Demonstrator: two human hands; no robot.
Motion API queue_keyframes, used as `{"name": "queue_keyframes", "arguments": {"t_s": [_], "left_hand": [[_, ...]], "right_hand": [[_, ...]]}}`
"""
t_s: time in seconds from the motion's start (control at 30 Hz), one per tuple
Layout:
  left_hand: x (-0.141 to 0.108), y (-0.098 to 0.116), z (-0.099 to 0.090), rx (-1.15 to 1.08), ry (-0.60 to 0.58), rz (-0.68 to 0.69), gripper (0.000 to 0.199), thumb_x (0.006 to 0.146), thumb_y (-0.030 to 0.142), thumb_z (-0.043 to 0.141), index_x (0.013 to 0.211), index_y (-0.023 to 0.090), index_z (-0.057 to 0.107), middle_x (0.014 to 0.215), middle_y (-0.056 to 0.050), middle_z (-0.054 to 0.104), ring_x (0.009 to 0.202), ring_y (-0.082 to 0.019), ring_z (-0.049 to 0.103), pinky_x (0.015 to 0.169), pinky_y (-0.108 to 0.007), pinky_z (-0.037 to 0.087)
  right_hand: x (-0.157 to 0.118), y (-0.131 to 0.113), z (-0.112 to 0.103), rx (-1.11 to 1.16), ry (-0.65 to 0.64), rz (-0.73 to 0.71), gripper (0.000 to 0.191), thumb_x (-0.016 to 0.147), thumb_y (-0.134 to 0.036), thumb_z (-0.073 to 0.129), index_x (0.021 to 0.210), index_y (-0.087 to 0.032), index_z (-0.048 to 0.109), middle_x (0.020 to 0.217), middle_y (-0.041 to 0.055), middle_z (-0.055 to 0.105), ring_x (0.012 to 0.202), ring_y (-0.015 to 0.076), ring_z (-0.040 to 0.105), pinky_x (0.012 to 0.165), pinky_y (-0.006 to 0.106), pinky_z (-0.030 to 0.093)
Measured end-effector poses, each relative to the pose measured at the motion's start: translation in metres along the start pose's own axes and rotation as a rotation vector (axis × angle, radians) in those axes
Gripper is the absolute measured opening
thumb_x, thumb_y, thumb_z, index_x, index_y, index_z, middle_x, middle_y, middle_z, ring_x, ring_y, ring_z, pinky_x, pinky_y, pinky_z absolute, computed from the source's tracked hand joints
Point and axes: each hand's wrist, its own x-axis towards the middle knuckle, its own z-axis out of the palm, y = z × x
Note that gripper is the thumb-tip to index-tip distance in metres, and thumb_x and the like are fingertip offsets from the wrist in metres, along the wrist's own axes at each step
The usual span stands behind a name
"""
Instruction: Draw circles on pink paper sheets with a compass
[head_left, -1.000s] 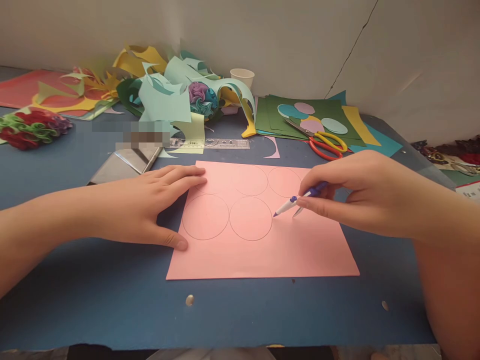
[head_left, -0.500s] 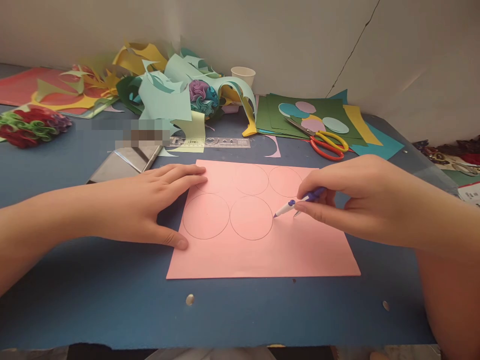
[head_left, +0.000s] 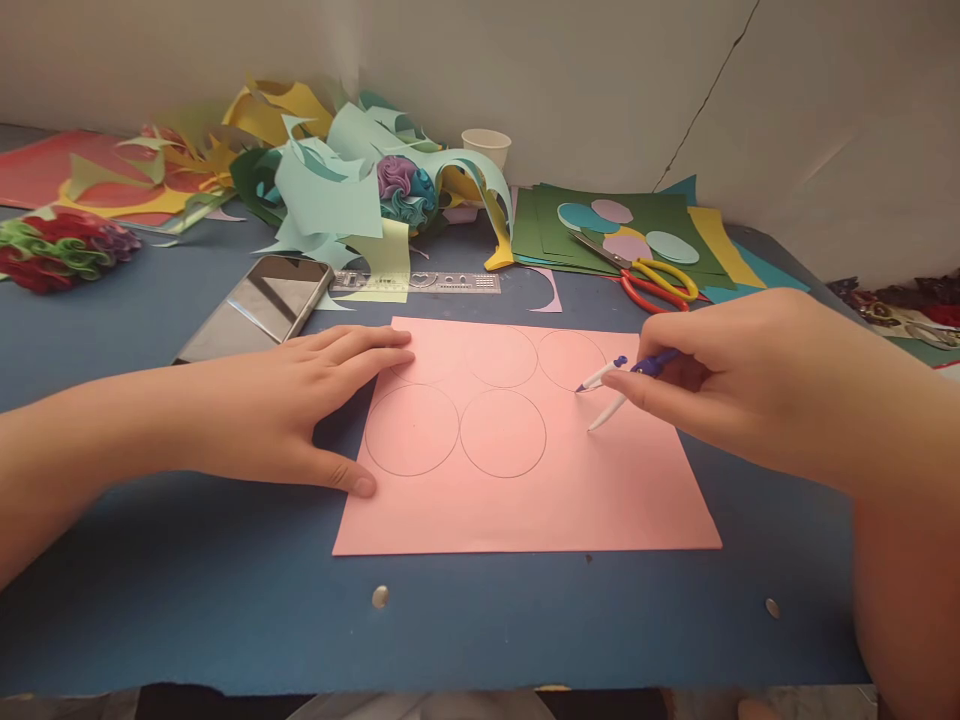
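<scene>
A pink sheet of paper [head_left: 525, 515] lies flat on the blue table, with several pencil-drawn circles on it. My left hand [head_left: 315, 395] rests spread on the sheet's left edge, fingers apart and holding nothing. In a pinch, my right hand [head_left: 720, 385] grips a white and blue drawing compass [head_left: 611, 408] over the right part of the paper. One leg's tip is by the lower edge of the upper right circle; the other points down at blank pink paper. The compass's top is partly hidden by my fingers.
Behind the sheet lie a phone [head_left: 262, 305], a clear ruler [head_left: 450, 283] and red-yellow scissors [head_left: 652, 280] on green paper [head_left: 529, 235]. Paper scraps [head_left: 330, 195], ruffled paper balls [head_left: 67, 250] and a white cup [head_left: 486, 147] stand toward the wall.
My right hand has swung the compass's drawing leg up and to the right, away from the lower middle circle. My left hand stays in place on the paper.
</scene>
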Motion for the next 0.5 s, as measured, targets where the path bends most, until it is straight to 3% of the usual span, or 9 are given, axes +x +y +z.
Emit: {"name": "queue_keyframes", "arguments": {"t_s": [0.17, 0.5], "left_hand": [[-0.001, 0.003, -0.001, -0.013, 0.0, -0.002, 0.122, 0.083, 0.088, 0.064, 0.179, 0.03, 0.017, 0.186, -0.004, 0.019, 0.166, -0.048, 0.027, 0.132, -0.065, 0.034], [-0.002, 0.01, -0.006, -0.03, 0.014, -0.02, 0.119, 0.083, 0.086, 0.067, 0.178, 0.028, 0.022, 0.185, -0.004, 0.023, 0.166, -0.049, 0.027, 0.132, -0.064, 0.036]], "right_hand": [[-0.002, -0.004, 0.0, -0.021, 0.024, -0.006, 0.046, 0.095, -0.052, 0.061, 0.062, -0.027, 0.041, 0.056, 0.0024, 0.059, 0.05, 0.0218, 0.049, 0.056, 0.036, 0.027], [-0.001, -0.002, -0.001, 0.006, 0.013, -0.038, 0.052, 0.098, -0.058, 0.063, 0.061, -0.027, 0.041, 0.055, 0.0032, 0.06, 0.048, 0.021, 0.047, 0.053, 0.036, 0.025]]}}
